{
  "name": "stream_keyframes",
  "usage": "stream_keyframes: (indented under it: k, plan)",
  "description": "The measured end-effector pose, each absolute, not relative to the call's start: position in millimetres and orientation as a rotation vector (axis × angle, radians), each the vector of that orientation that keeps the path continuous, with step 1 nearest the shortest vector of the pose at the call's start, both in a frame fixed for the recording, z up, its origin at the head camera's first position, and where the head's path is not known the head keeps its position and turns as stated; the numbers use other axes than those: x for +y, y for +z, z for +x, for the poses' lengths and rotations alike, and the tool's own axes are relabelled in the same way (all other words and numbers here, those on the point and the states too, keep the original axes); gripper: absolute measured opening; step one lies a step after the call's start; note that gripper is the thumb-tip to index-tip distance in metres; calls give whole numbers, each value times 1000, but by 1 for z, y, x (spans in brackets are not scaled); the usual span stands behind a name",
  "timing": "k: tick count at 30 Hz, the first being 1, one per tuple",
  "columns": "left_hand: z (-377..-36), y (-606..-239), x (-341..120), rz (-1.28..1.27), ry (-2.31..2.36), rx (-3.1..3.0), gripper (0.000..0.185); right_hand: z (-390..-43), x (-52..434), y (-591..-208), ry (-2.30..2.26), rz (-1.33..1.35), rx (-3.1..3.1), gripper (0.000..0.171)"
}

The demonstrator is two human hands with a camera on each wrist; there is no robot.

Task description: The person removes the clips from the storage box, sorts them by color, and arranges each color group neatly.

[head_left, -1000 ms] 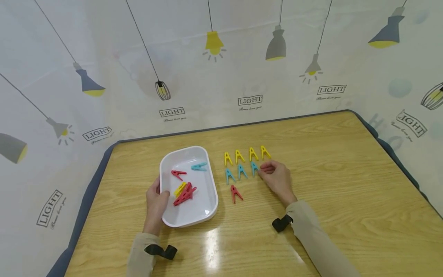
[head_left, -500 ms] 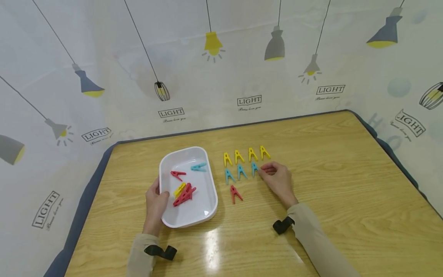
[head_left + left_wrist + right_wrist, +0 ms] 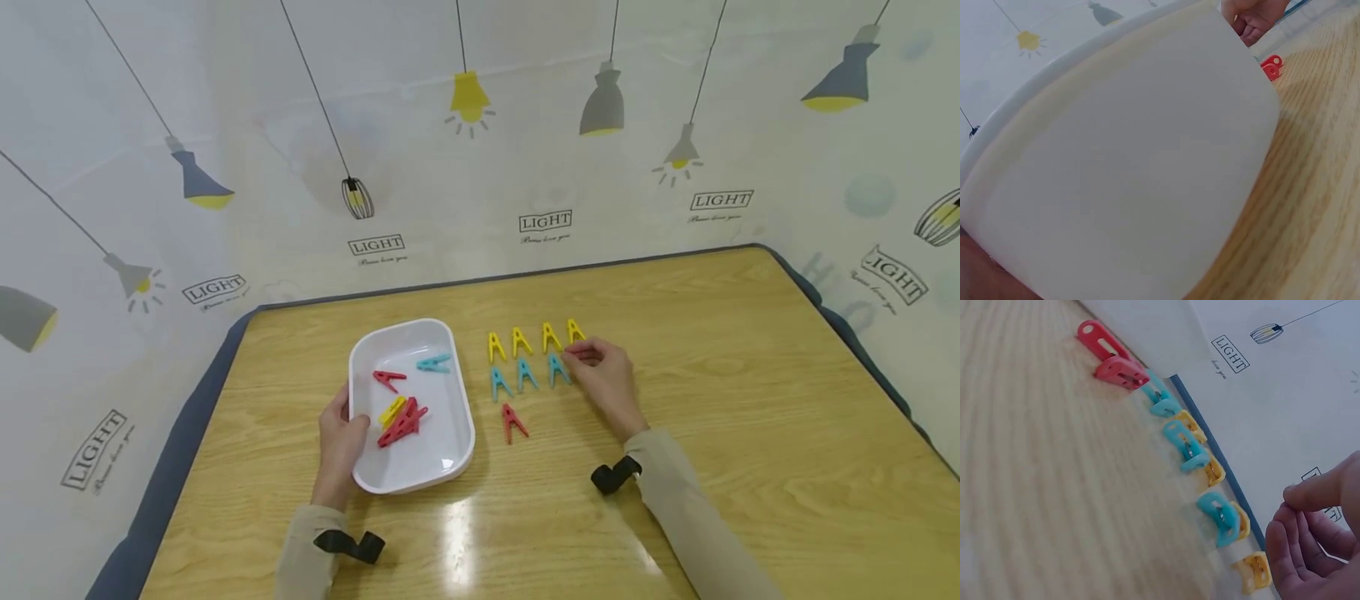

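My left hand grips the left side of a white plastic tray, thumb over the rim. Inside lie a blue clothespin, a yellow clothespin, a lone red clothespin and overlapping red ones. To the tray's right, yellow clothespins form a back row, with three blue clothespins in front and one red clothespin nearest me. My right hand is beside the rightmost blue clothespin; in the right wrist view its thumb and fingertips meet, holding nothing.
The wooden table extends on all sides of the tray and rows. A pale wall covering printed with lamps rises behind its dark-edged rim. Black straps hang at both wrists.
My right hand has let go of the rightmost blue clothespin and shifted slightly away from me, up towards the last yellow one. The left hand and tray hold still.
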State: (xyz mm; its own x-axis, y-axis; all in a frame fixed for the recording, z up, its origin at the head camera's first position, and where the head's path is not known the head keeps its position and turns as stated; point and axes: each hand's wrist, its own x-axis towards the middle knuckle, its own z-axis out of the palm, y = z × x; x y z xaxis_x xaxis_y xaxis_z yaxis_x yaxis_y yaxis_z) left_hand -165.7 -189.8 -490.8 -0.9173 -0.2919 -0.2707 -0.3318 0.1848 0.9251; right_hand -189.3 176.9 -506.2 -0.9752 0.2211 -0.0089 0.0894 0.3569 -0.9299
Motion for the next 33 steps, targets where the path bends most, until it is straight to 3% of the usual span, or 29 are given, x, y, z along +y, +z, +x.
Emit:
stream_keyframes:
  k: [33]
  plan:
    - [-167,-496,-193,-560,1932,2426,75,-224,105,-470,1857,-30,-2427,20]
